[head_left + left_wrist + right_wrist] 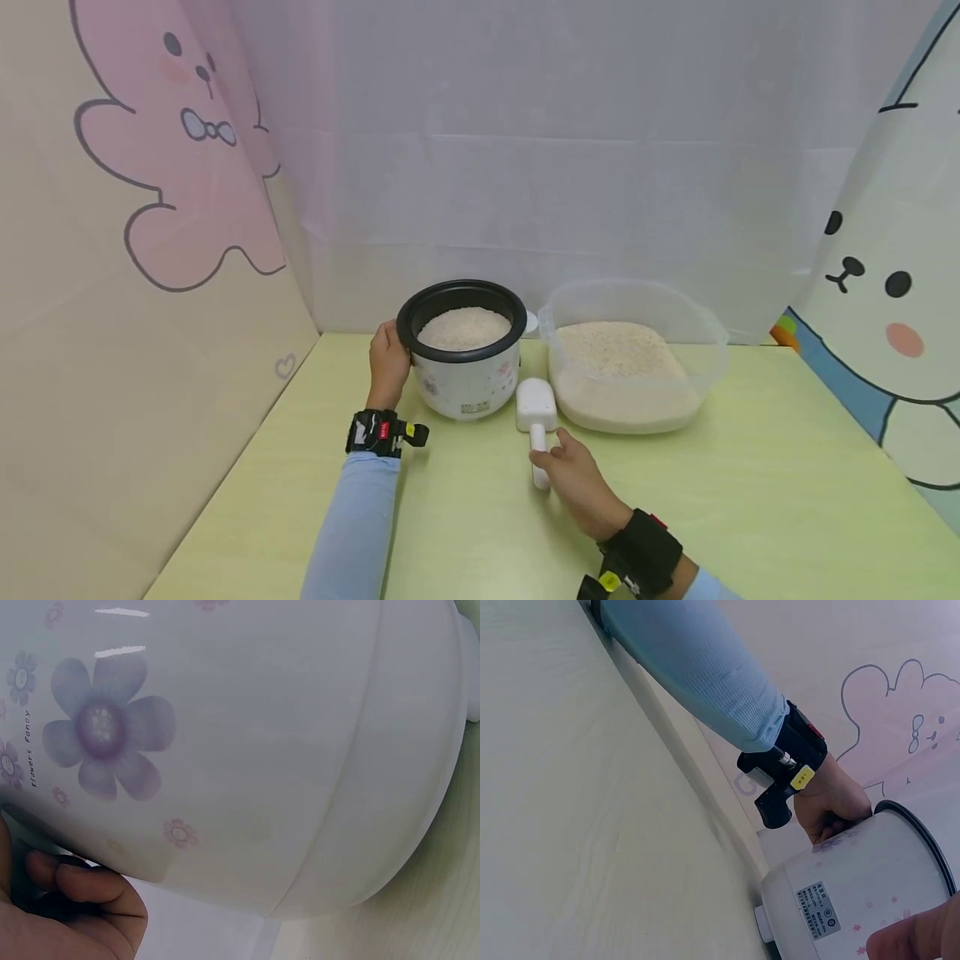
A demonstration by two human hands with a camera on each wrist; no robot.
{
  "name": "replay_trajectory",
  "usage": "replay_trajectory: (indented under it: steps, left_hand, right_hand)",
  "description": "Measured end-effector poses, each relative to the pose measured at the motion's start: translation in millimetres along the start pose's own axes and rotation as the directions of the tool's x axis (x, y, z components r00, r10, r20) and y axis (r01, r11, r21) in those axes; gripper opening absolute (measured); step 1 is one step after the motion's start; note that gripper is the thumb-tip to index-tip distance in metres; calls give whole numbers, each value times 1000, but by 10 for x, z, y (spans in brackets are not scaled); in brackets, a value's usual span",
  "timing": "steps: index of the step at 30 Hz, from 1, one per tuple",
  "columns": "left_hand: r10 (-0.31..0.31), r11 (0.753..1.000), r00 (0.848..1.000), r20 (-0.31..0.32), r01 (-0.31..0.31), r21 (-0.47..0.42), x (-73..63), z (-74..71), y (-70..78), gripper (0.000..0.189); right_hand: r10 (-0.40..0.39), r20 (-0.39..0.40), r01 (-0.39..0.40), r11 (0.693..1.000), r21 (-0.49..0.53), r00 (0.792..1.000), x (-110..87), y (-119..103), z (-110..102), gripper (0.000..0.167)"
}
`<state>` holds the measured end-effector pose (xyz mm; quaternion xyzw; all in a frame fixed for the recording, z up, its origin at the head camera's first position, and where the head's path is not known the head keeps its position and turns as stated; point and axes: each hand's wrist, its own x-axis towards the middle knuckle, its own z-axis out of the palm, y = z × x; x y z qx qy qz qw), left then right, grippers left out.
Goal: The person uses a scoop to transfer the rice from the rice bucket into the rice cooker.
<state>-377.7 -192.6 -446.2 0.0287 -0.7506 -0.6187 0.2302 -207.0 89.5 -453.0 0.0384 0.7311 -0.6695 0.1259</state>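
Note:
A white rice cooker [467, 385] with printed flowers and a black rim stands lidless, with white rice [465, 329] inside. At its left side my left hand [388, 365] grips it; in the left wrist view the curled fingers [101, 889] sit close against its flowered wall. My right hand [581, 482] holds the handle of a white scoop [536, 404], its thumb crossing over the handle. The scoop lies between the cooker and a rice tub. In the right wrist view one right-hand finger [907, 937] shows before the cooker, and the scoop is out of sight.
A translucent plastic tub [708, 354] holding rice stands right of the cooker. The pale yellow-green table [765, 500] meets a white curtain [562, 167] at the back. Cartoon-printed cloth hangs at both sides.

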Motion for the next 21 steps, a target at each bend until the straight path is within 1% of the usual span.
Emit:
replay_trajectory:
  steps: [4,9,13,15,17,21]
  left_hand:
    - [-1,1000,1000,-4,1,7,-7,-30,2,40]
    - [2,1000,1000,-8,-1,17,9,-79,-4,39]
    - [0,1000,1000,-8,0,23,38,-93,-4,39]
    - [-16,1000,1000,0,16,19,49,-101,1,39]
    - [-47,999,999,11,47,13,56,-109,10,39]
    - [-117,990,992,54,120,-69,48,-117,63,45]
  right_hand:
    - [4,19,-4,1000,22,1000,-3,18,-14,83]
    - [-9,53,8,1000,30,999,-8,58,1,81]
    - [-31,48,31,999,11,998,8,64,-10,79]
    - [-41,41,41,999,-7,998,20,58,-25,77]
    - [-55,32,56,998,-40,998,28,56,-50,75]
    - [-82,13,83,988,-132,997,54,69,-128,75]
